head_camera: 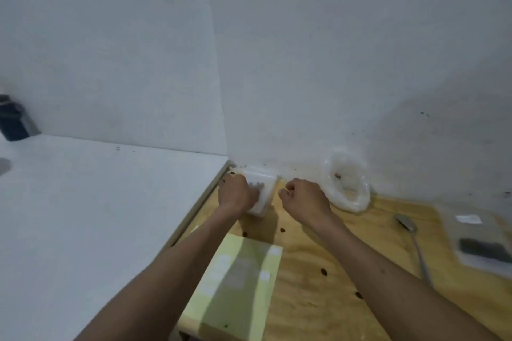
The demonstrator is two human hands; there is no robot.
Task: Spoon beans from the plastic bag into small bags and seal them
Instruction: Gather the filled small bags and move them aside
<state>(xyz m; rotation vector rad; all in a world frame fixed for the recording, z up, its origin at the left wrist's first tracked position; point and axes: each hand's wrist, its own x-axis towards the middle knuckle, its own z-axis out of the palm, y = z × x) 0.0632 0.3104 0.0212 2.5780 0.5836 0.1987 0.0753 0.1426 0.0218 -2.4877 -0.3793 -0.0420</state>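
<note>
A small white filled bag [264, 191] stands on the wooden table by the wall corner. My left hand [235, 194] grips its left side with curled fingers. My right hand [303, 196] sits just right of the bag with its fingers curled, seeming to pinch the bag's top right corner. The large clear plastic bag [347, 188], rolled open, leans against the wall to the right; its contents are hard to make out. A metal spoon [412, 241] lies on the table further right, bowl toward the wall.
A pale yellow-green pack [238, 285] lies on the wooden table [318, 299] in front of me. Flat clear bags [476, 238] lie at the right edge. Loose dark beans [322, 272] dot the wood. A white surface [97, 202] adjoins on the left.
</note>
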